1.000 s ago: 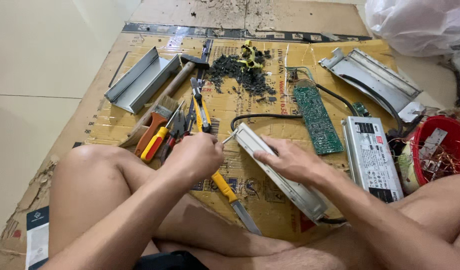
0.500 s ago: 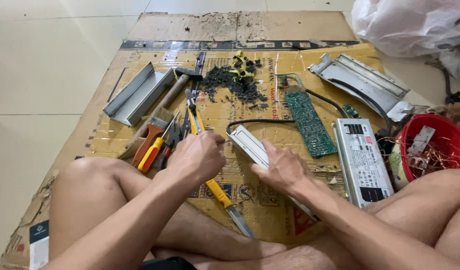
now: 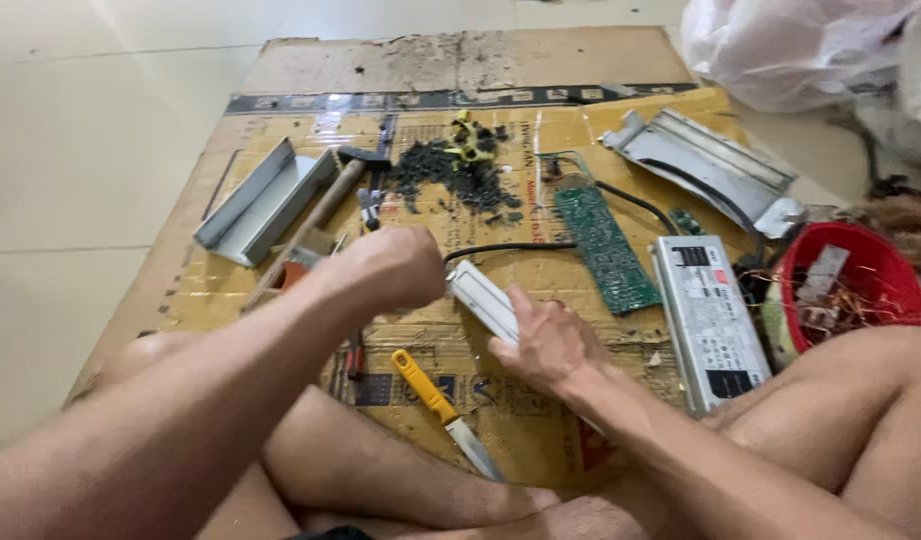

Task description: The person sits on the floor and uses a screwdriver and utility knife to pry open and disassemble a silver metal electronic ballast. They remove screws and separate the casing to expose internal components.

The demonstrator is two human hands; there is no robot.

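The right hand lies flat, fingers spread narrow over the near end of a long white metal power-supply casing, pinning it to the cardboard just right of the frame's centre. The left hand is balled into a fist right at the casing's far end, where a black cable leaves it; whether those fingers grip a tool or the cable end, I cannot tell.

To do this well, the pinning hand should press straight down and keep its fingertips clear of the end being worked, so that any pull or pry runs along the casing and away from the body.

Below the hands, a yellow-handled knife lies with its blade pointing toward the lower edge. Left of the fist lie a wooden-handled hammer and a grey folded metal channel. Above centre sits a heap of dark crumbled debris; to its right are a green circuit board, a grey labelled power-supply unit and an opened silver housing. At the right edge a red plastic bowl holds copper wire scraps.

Everything rests on a flattened yellow-brown cardboard sheet spread over a pale tiled floor; a white plastic bag fills the upper right corner.
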